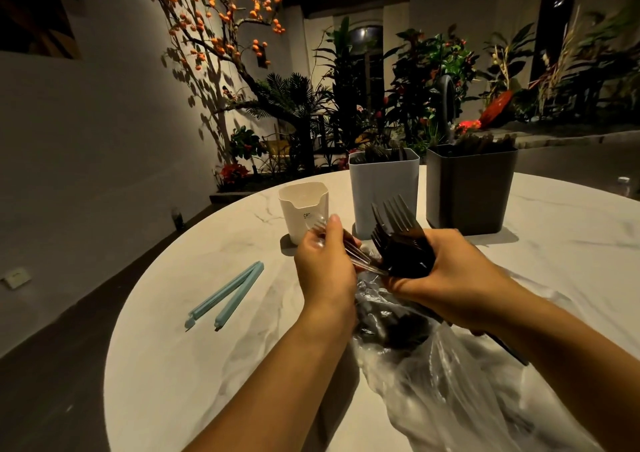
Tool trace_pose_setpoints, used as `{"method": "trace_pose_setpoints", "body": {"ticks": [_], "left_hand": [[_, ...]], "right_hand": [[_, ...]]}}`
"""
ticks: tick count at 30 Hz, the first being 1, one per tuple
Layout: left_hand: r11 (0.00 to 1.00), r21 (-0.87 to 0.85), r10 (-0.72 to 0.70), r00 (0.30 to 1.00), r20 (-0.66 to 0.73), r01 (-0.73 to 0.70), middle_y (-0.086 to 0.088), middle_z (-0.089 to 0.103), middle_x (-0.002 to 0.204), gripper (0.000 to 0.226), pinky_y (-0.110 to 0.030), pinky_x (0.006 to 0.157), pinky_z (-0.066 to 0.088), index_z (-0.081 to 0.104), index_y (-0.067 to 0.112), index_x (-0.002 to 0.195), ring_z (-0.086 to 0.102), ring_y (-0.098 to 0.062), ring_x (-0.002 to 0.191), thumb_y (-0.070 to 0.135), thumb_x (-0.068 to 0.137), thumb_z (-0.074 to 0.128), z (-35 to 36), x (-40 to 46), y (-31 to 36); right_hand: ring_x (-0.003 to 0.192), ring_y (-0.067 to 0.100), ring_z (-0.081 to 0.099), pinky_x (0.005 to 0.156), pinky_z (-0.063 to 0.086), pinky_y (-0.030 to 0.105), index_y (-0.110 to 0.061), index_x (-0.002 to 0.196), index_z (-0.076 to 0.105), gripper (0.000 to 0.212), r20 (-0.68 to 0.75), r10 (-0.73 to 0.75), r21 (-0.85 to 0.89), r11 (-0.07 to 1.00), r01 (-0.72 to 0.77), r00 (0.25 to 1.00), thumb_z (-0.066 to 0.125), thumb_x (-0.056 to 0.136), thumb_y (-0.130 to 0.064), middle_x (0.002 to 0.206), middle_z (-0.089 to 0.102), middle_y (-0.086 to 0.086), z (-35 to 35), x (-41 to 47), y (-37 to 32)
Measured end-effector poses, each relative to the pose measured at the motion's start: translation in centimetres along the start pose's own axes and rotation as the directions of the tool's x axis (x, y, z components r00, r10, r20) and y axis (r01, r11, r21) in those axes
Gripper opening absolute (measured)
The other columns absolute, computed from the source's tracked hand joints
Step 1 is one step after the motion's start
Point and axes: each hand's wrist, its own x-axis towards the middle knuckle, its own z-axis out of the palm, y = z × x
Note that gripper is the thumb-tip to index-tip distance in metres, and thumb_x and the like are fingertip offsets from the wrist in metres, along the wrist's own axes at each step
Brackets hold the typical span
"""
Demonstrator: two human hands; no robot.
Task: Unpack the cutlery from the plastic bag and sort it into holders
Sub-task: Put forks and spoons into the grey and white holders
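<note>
Forks (403, 240), black plastic ones, sat bunched in your right hand (446, 271), fingers curled tight around the bundle at their necks, tines fanned up toward twelve o'clock and the handles running back under your wrist toward five o'clock. Your left hand (325, 271) pinched a few clear plastic pieces of cutlery (349, 251) between thumb and fingers; their far ends reached toward the white cup, their near ends touched the black bundle. Whether those clear pieces were forks or spoons could not be told.

Seen from your head camera, both hands hovered above the mouth of the plastic bag (450, 382), which lay crumpled on the table (207, 365) and spread from the centre down toward five o'clock. More dark cutlery (391, 327) showed through the film just beneath your wrists.

At twelve o'clock from your hands stood three holders. The small white cup (304, 209) was nearest, at eleven o'clock, just beyond your left thumb. The pale grey bin (382, 188) stood right behind the fork tines, with dark cutlery poking above its rim. The dark bin (469, 188) stood just beside it at one o'clock, also holding cutlery, brownish in that light.

At nine o'clock, well apart from the bag, a light blue bag clip (225, 296) lay open in a narrow V on the marble top. Beyond the table, at twelve o'clock, potted plants (433, 71) and a tree with orange fruit (225, 19) lined the wall.
</note>
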Motion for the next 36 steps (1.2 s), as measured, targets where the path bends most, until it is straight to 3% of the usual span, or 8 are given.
{"method": "trace_pose_setpoints", "body": {"ticks": [4,11,16,24,27,28,31,36], "left_hand": [[1.000,-0.026,-0.013,1.000,0.023,0.013,0.006,0.069,0.064,0.037,-0.033,0.082,0.057,0.065,0.014,0.092,0.067,-0.013,0.073,0.040,0.106,0.042,0.0,-0.3,0.4],[0.985,-0.160,-0.057,0.995,0.085,0.070,-0.009,0.076,0.084,0.032,-0.040,0.089,0.059,0.058,0.009,0.116,0.073,-0.018,0.080,0.034,0.108,0.040,-0.1,-0.4,0.9],[0.988,-0.106,-0.093,0.980,0.176,0.113,0.001,0.052,0.063,0.027,-0.018,0.050,0.041,0.051,0.011,0.094,0.048,-0.007,0.050,0.032,0.108,0.040,-0.3,-0.6,1.1],[0.993,-0.088,0.105,0.899,0.426,-0.075,0.008,0.034,0.058,0.017,-0.014,0.042,0.034,0.060,0.010,0.108,0.036,-0.002,0.043,0.021,0.105,0.047,-0.5,-1.6,2.5],[0.975,-0.073,0.220,0.861,0.459,-0.211,0.000,0.055,0.054,0.027,-0.006,0.053,0.032,0.063,0.006,0.123,0.065,-0.014,0.057,0.015,0.104,0.047,-0.4,-2.3,3.2],[0.967,-0.079,0.251,0.843,0.476,-0.243,-0.010,0.061,0.073,0.028,-0.006,0.055,0.031,0.063,0.006,0.124,0.048,-0.012,0.093,0.012,0.104,0.046,-0.2,-2.7,3.3],[0.946,-0.035,0.295,0.810,0.506,-0.323,-0.007,0.068,0.078,0.027,-0.011,0.059,0.050,0.066,0.011,0.123,0.065,-0.016,0.063,0.012,0.102,0.049,0.5,-3.3,3.1],[0.922,0.100,0.300,0.853,0.427,-0.374,0.012,0.067,0.076,0.022,-0.038,0.092,0.057,0.072,0.020,0.110,0.066,-0.007,0.087,0.033,0.100,0.057,1.4,-3.4,2.1]], "right_hand": [[0.079,-0.006,0.066,0.066,0.052,0.009,-0.040,0.092,0.062,0.042,0.024,0.036,-0.022,0.999,-0.035,0.999,0.080,0.078,-0.005,0.075,0.068,-0.028,-0.2,0.0,0.0],[0.079,0.012,0.065,0.063,0.050,0.016,-0.027,0.087,0.063,0.022,-0.048,0.098,0.025,0.995,-0.097,0.994,0.077,0.082,-0.012,0.080,0.068,-0.002,-0.7,0.1,-0.2],[0.058,0.006,0.060,0.054,0.048,0.019,-0.018,0.090,0.063,0.005,-0.043,0.133,0.136,0.983,-0.126,0.990,0.068,0.090,-0.019,0.068,0.064,0.004,-0.9,0.1,0.0],[0.073,0.018,0.072,0.064,0.056,0.025,-0.012,0.107,0.061,0.016,0.157,0.141,0.335,0.923,-0.187,0.977,0.060,0.092,-0.006,0.079,0.073,0.004,-1.9,-0.2,-0.1],[0.063,0.012,0.065,0.058,0.051,0.024,-0.016,0.104,0.064,0.015,0.094,0.116,0.268,0.953,-0.137,0.989,0.064,0.091,-0.008,0.069,0.068,-0.001,-1.9,0.1,0.0],[0.058,0.011,0.060,0.054,0.048,0.023,-0.015,0.099,0.065,0.011,0.061,0.097,0.261,0.959,-0.110,0.993,0.066,0.090,-0.010,0.064,0.064,-0.002,-2.0,0.1,0.1],[0.048,0.011,0.051,0.046,0.043,0.023,-0.009,0.085,0.063,0.007,-0.041,0.040,0.301,0.953,-0.026,0.998,0.069,0.088,-0.012,0.054,0.055,-0.002,-2.2,0.1,0.0],[0.055,0.010,0.058,0.052,0.051,0.023,-0.008,0.091,0.060,0.013,-0.219,0.017,0.399,0.914,0.074,0.976,0.070,0.087,-0.016,0.060,0.057,-0.002,-2.3,0.0,-0.4]]}}
